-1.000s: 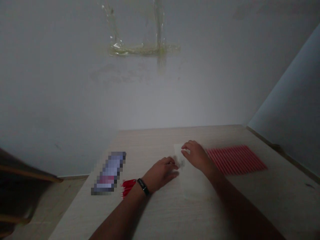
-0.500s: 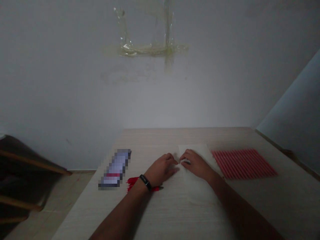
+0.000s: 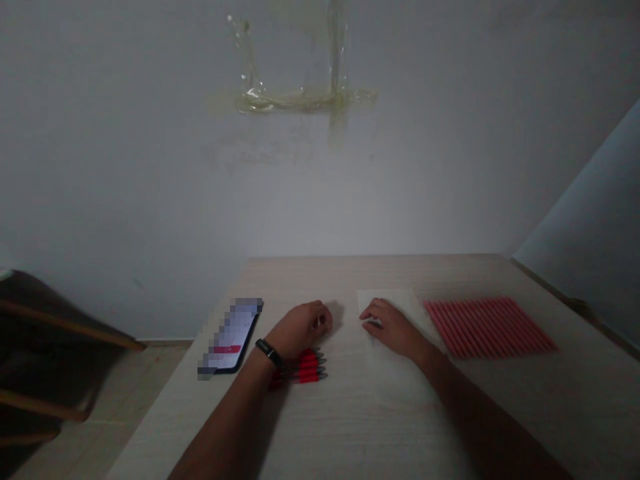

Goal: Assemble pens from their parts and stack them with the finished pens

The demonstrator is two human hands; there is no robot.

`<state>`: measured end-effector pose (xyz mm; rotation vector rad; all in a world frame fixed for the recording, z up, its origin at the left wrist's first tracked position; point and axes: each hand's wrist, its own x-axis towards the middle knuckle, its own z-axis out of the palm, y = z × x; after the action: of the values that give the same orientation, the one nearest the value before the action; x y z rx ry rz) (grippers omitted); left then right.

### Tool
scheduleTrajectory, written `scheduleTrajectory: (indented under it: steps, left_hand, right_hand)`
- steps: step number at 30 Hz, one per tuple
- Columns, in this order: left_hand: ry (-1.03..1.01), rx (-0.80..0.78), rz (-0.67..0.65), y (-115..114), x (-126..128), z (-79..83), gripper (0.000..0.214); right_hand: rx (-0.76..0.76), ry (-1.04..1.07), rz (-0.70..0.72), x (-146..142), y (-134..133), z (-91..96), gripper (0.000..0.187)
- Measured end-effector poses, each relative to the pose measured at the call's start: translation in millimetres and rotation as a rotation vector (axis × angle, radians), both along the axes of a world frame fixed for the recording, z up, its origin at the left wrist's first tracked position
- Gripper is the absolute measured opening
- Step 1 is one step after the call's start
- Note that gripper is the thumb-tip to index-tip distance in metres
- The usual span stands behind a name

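Note:
My left hand (image 3: 303, 329), with a black band on its wrist, is raised over the table with fingers curled. Thumb and forefinger form a loop, and nothing shows in it. Just below that hand lie several red pens (image 3: 309, 375) with dark tips, partly hidden by my wrist. My right hand (image 3: 387, 327) rests on a thin, pale sheet or bag (image 3: 400, 387), with thumb and fingertips at its left edge, seemingly pinching it. The sheet's exact kind is hard to make out in the dim light.
A row of several pinkish-red sticks, perhaps pencils (image 3: 490, 328), lies to the right of the sheet. A phone (image 3: 233, 340), partly pixelated, lies at the left of the wooden table (image 3: 345, 440). Behind rises a wall (image 3: 375, 207); dark furniture (image 3: 40, 367) stands at lower left.
My left hand has moved left, away from my right hand and the sheet's edge, and its fingers have curled. More of the red pens shows. My right hand has stayed in place.

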<state>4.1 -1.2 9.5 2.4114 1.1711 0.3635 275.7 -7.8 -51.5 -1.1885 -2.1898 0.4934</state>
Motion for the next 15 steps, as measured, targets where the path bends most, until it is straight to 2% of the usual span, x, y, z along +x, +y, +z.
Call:
scheduleTrajectory:
  steps: [6, 11, 15]
  left_hand:
    - [0.133, -0.119, 0.01, 1.9, -19.2, 6.9, 0.013]
    - [0.23, -0.2, 0.022, 1.6, -26.4, 3.4, 0.02]
    - [0.224, -0.163, 0.064, 3.6, -28.2, -1.7, 0.017]
  right_hand:
    - [0.013, 0.015, 0.002, 0.7, -0.6, -0.7, 0.008]
    - [0.001, 0.012, 0.006, 0.0, -1.0, -0.7, 0.007]
    - [-0.004, 0.019, 0.007, -0.8, -1.3, 0.2, 0.008]
